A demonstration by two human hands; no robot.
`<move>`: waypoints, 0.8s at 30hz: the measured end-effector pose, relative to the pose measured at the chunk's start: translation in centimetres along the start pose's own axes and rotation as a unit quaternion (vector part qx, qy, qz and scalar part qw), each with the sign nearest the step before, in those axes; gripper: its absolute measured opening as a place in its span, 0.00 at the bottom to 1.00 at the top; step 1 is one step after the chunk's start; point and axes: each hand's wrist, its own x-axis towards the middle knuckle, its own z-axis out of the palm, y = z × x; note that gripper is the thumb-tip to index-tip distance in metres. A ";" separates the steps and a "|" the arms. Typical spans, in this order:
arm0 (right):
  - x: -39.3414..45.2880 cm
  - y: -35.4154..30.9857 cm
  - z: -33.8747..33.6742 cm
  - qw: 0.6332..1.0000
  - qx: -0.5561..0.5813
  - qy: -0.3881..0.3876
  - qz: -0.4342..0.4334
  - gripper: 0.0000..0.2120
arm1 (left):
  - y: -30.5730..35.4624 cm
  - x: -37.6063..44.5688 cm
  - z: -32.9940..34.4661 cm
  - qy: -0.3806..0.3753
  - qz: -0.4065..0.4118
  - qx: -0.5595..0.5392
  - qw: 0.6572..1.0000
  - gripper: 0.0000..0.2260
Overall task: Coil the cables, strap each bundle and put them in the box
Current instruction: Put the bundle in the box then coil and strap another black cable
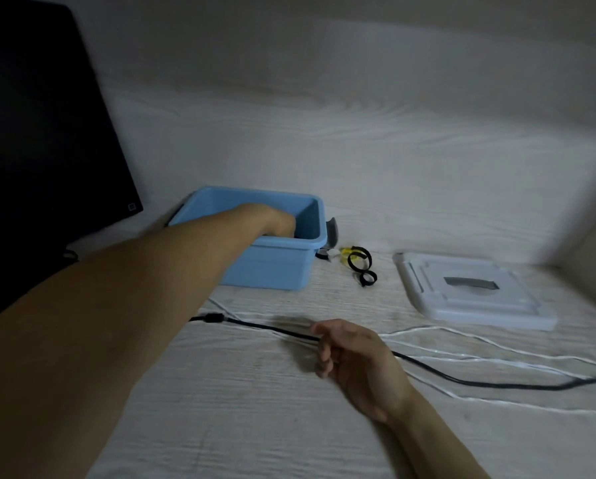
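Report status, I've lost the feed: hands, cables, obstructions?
Left hand down inside blue box, grip hidden. Right hand loosely curled over black cable. White cables loose. Nothing blocking.

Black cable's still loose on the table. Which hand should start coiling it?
Right hand: it already rests at the black cable. The left hand is down inside the blue box.
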 end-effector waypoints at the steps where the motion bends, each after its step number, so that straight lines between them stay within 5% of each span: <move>1: 0.0 0.0 -0.1 1.000 0.002 0.001 -0.001 0.28 | 0.3 -0.2 -0.2 0.007 0.013 0.018 1.000 0.07; 6: 0.0 0.0 -0.1 1.000 0.005 0.003 -0.004 0.27 | -0.2 -0.4 -1.0 0.090 0.088 -0.054 0.991 0.15; 9: 0.0 0.0 -0.1 1.000 0.003 0.004 -0.004 0.27 | -1.0 -1.8 -1.4 0.202 0.147 -0.156 0.956 0.14; 13: -0.1 -0.2 0.2 1.000 -0.004 0.006 0.002 0.26 | -1.8 -5.7 0.4 0.498 0.201 -0.269 0.799 0.08; 15: -0.2 -0.3 0.4 1.000 -0.014 0.015 0.007 0.20 | -1.8 -8.5 3.2 0.571 0.222 -0.293 0.734 0.09; 17: -0.4 -0.5 0.8 0.999 -0.018 0.035 -0.001 0.11 | -2.3 -9.9 6.9 0.541 0.237 -0.296 0.751 0.11; 20: -0.7 -0.7 1.2 0.985 -0.122 0.097 -0.069 0.06 | -4.0 -10.2 12.2 0.444 0.241 -0.249 0.826 0.07; 24: -0.9 -0.9 0.9 0.852 -0.448 0.200 -0.182 0.09 | -6.7 -9.6 16.9 0.409 0.205 -0.148 0.877 0.04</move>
